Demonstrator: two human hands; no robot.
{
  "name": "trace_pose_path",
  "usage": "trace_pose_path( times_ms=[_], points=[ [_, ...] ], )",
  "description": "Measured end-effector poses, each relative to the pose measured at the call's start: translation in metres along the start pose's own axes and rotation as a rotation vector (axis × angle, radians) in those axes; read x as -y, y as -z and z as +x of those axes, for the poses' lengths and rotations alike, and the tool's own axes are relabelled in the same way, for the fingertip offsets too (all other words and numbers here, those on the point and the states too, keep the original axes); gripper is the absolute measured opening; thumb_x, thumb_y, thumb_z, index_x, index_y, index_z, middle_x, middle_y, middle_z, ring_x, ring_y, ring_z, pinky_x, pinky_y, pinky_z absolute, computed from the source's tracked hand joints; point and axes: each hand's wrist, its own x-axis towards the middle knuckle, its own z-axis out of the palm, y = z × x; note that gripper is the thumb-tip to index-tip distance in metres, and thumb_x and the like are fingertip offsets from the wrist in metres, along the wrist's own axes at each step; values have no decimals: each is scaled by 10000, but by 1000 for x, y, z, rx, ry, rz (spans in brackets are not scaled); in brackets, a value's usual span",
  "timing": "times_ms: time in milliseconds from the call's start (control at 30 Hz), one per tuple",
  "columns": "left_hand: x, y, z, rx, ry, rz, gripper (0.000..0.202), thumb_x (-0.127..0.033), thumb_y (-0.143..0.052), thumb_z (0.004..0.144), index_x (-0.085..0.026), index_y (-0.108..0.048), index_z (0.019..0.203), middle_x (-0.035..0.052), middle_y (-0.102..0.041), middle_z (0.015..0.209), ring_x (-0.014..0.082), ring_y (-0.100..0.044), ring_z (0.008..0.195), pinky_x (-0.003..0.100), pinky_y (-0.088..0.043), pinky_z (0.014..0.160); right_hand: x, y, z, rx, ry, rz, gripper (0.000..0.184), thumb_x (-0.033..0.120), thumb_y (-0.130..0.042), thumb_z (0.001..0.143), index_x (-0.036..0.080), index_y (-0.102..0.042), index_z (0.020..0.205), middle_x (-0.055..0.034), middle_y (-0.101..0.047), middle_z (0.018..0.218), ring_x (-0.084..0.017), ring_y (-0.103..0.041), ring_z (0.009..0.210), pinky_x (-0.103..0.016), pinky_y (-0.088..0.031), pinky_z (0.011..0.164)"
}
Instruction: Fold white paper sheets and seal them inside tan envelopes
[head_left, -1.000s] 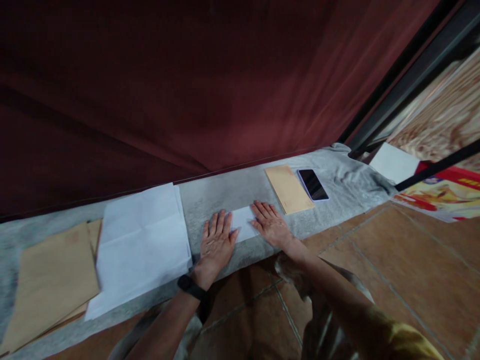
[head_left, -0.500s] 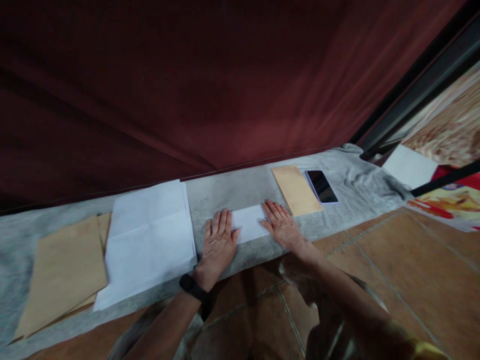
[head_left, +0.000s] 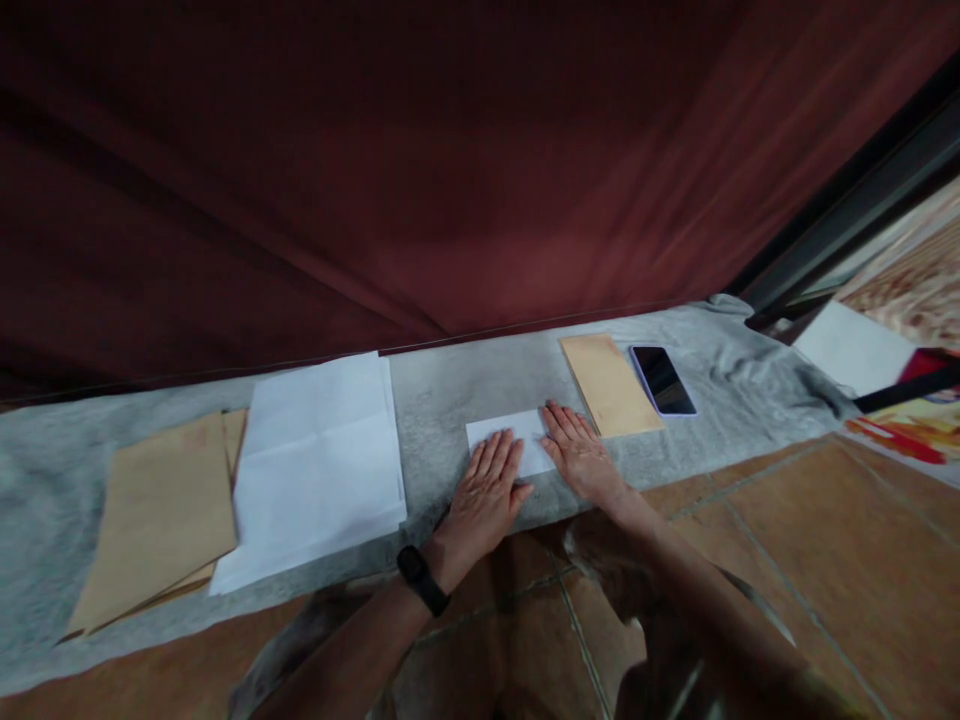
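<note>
A folded white sheet of paper [head_left: 531, 440] lies flat on the grey cloth in front of me. My left hand [head_left: 487, 490] rests palm down over its lower left part, fingers stretched out. Flat on the paper's right end is my right hand [head_left: 579, 448], its fingers extended too. Neither hand grips anything. Just beyond my right hand lies a tan envelope [head_left: 611, 385]. To the left of my left hand is a stack of larger white sheets [head_left: 319, 470].
Brown envelopes [head_left: 165, 510] overlap at the far left. A phone [head_left: 664, 380] in a pale purple case lies right of the tan envelope. The grey cloth [head_left: 442, 390] covers a narrow bench against a dark red curtain [head_left: 450, 180]. Tiled floor [head_left: 765, 540] lies below.
My left hand has slid right along the folded paper, from its left edge to its lower middle, uncovering the left end. My right hand stays on the right end. The view has shifted slightly.
</note>
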Motion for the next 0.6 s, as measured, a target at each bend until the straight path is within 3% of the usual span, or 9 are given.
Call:
trace_pose_path(
  times_ms=[400,600],
  points=[
    [4,0,-3,35,25,40,606,-444,-396,1029,-145,-364,1556,144,-336,1634,270,-292,1525,480,-289,1238,-5,0,1,2,-66,48,542,270,-333,1042,155,-365,1570,-124,-363,1620,-266,-334,1502,-501,-315,1217],
    [5,-1,-3,35,17,55,590,-421,-427,1022,-172,-378,1554,139,-336,1635,279,-293,1524,491,-295,1232,14,12,4,-42,-58,141,554,275,-331,1044,91,-353,1566,-161,-358,1618,-268,-317,1511,-486,-338,1217]
  ],
)
